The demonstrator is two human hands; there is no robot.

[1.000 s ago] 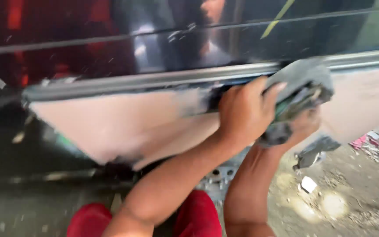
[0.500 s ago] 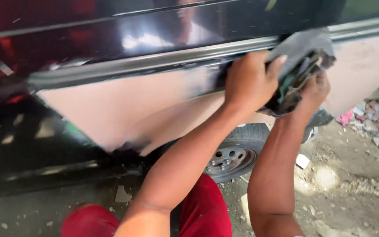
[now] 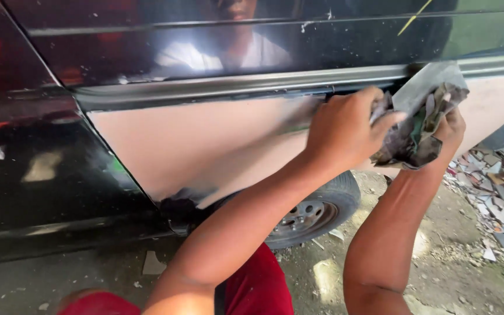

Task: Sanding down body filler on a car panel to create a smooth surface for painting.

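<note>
The car door [image 3: 48, 169] fills the view, glossy black on the left, and across its middle runs a broad pinkish patch of filler [image 3: 205, 149], matt and bare, under a grey trim strip [image 3: 234, 87] that crosses the whole panel. Below it the wheel [image 3: 313, 213] pokes out over dusty ground, with a heap of broken tile and rubble [image 3: 497, 186] off to the right. Now the hands: the left hand [image 3: 342, 131] is curled, knuckles to the panel just under the strip, fingers bent around the edge of a crumpled grey rag [image 3: 418, 125]. The right hand [image 3: 447, 137] comes up from beneath and cups that same rag, fingers closed into its folds, a flat grey corner sticking up against the strip. So the rag sits between both hands, pressed up at the right end of the patch.

Risk, as I judge it: grit caught in that rag could score the soft filler, or drag across onto the shiny black paint; a slip at the strip's edge could bark the knuckles.

No packages, labels or signs show anywhere here.
</note>
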